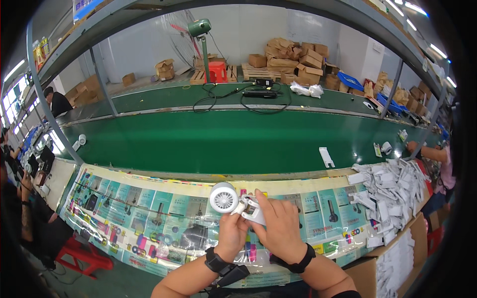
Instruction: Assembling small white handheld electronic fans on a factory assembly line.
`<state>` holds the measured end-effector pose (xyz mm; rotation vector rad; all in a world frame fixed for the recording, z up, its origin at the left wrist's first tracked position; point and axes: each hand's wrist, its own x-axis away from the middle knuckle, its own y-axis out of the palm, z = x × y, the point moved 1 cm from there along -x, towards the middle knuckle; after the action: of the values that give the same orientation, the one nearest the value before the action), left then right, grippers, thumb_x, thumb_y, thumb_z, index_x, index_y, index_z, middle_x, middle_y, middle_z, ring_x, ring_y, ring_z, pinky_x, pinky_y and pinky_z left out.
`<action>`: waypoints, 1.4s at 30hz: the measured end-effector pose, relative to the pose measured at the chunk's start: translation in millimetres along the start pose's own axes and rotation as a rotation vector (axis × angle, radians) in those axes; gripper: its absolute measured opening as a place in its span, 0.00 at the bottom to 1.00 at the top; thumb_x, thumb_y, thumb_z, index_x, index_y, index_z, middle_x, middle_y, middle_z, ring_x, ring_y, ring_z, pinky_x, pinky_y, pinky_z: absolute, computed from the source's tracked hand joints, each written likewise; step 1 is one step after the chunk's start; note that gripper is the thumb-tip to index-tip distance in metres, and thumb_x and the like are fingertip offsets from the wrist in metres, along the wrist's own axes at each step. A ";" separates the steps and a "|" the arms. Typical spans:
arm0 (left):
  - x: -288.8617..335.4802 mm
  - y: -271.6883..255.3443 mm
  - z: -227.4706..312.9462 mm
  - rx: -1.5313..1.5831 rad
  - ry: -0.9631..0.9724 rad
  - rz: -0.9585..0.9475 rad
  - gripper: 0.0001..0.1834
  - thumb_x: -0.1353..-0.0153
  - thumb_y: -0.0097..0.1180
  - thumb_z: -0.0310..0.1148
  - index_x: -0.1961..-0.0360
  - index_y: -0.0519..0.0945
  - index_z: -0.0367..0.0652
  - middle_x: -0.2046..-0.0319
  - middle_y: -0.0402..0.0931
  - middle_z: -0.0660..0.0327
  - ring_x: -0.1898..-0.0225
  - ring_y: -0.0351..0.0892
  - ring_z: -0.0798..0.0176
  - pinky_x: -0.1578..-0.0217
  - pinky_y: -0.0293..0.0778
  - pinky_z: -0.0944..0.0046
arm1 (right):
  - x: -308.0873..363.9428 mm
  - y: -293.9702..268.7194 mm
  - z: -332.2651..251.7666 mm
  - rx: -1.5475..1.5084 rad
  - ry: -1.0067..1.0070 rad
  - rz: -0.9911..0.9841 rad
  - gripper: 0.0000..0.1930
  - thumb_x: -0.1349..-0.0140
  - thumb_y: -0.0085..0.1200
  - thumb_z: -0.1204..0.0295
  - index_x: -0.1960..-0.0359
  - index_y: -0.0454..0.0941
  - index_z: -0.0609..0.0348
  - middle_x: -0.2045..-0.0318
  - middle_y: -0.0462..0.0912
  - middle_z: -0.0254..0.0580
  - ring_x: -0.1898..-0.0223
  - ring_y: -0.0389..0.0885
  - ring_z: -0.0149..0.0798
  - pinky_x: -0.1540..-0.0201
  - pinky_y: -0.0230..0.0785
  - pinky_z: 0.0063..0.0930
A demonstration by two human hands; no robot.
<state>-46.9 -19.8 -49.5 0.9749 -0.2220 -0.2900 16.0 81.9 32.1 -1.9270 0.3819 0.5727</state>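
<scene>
Above the worktable's middle I hold a small white fan (pixel 224 197) with a round slatted grille turned up toward me. My left hand (pixel 232 235) is closed around the fan's short neck, just below its head. A white plastic handle piece (pixel 257 214) sits against the neck's right side. My right hand (pixel 279 226) grips this piece, fingers over its top and right side. Whether the piece is fastened to the neck is hidden by my fingers. Both my wrists carry black bands.
Printed sheets under clear film cover the worktable (pixel 144 196). At right lies a heap of white plastic parts (pixel 390 193), above an open cardboard box (pixel 416 238) of similar parts. Beyond runs a green conveyor belt (pixel 198 141) bearing a loose white part (pixel 326 157). Other people sit at both sides.
</scene>
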 end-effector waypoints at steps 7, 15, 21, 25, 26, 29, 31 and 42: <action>-0.6 8.7 16.4 0.029 0.093 -0.044 0.16 0.40 0.41 0.27 0.51 0.69 0.36 0.52 0.71 0.57 0.49 0.70 0.62 0.45 0.65 0.60 | -2.6 10.8 -1.6 0.118 -0.064 0.087 0.32 0.61 0.62 0.70 0.47 0.71 0.51 0.56 0.69 0.34 0.57 0.67 0.40 0.58 0.59 0.35; 1.0 3.4 11.0 -0.019 0.117 -0.039 0.17 0.40 0.42 0.30 0.50 0.69 0.36 0.51 0.71 0.57 0.48 0.70 0.60 0.46 0.66 0.60 | -3.0 17.5 -6.2 0.081 -0.090 0.190 0.30 0.60 0.61 0.71 0.49 0.73 0.50 0.57 0.70 0.33 0.57 0.67 0.38 0.58 0.61 0.32; 6.0 11.0 14.4 -0.063 0.177 -0.070 0.18 0.40 0.44 0.30 0.49 0.68 0.36 0.50 0.70 0.56 0.48 0.69 0.61 0.45 0.65 0.60 | -3.3 20.2 -1.4 0.073 -0.121 0.182 0.29 0.59 0.60 0.70 0.49 0.73 0.51 0.57 0.70 0.33 0.57 0.67 0.38 0.58 0.61 0.32; 10.0 11.1 8.6 -0.147 0.174 -0.065 0.19 0.40 0.46 0.30 0.47 0.67 0.37 0.51 0.70 0.58 0.48 0.70 0.63 0.46 0.65 0.62 | -6.2 22.8 -1.9 0.081 -0.089 0.200 0.29 0.59 0.60 0.70 0.48 0.72 0.51 0.57 0.70 0.34 0.57 0.67 0.39 0.58 0.61 0.32; 11.0 15.4 8.1 -0.185 0.197 -0.057 0.19 0.40 0.47 0.30 0.47 0.67 0.37 0.52 0.71 0.59 0.49 0.70 0.64 0.47 0.66 0.63 | -6.6 25.0 -0.8 0.081 -0.084 0.202 0.29 0.59 0.60 0.70 0.48 0.72 0.51 0.57 0.70 0.34 0.57 0.67 0.39 0.58 0.61 0.32; 6.9 11.2 11.9 -0.259 0.187 0.022 0.19 0.42 0.52 0.28 0.49 0.69 0.38 0.52 0.71 0.59 0.51 0.72 0.64 0.49 0.68 0.64 | -5.9 27.7 -0.8 0.071 -0.069 0.178 0.29 0.58 0.61 0.69 0.49 0.72 0.53 0.56 0.70 0.35 0.57 0.68 0.40 0.57 0.62 0.34; 2.5 8.1 21.4 -0.326 0.165 0.067 0.19 0.43 0.54 0.27 0.50 0.70 0.38 0.52 0.71 0.59 0.52 0.72 0.64 0.49 0.68 0.65 | -7.6 25.4 -0.9 -0.030 -0.040 0.158 0.27 0.55 0.60 0.67 0.49 0.72 0.56 0.58 0.71 0.39 0.56 0.68 0.41 0.55 0.62 0.33; 10.3 27.6 37.5 -0.329 0.392 -0.006 0.21 0.42 0.55 0.36 0.50 0.65 0.43 0.53 0.71 0.56 0.52 0.72 0.59 0.49 0.70 0.57 | 9.4 37.4 23.7 -0.941 0.446 -0.038 0.13 0.39 0.50 0.64 0.63 0.71 0.63 0.75 0.72 0.34 0.74 0.68 0.24 0.73 0.62 0.20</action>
<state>-45.1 -37.9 -5.5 0.6882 0.1829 -0.1296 -0.3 88.2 -9.7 -2.9813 0.3843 0.2971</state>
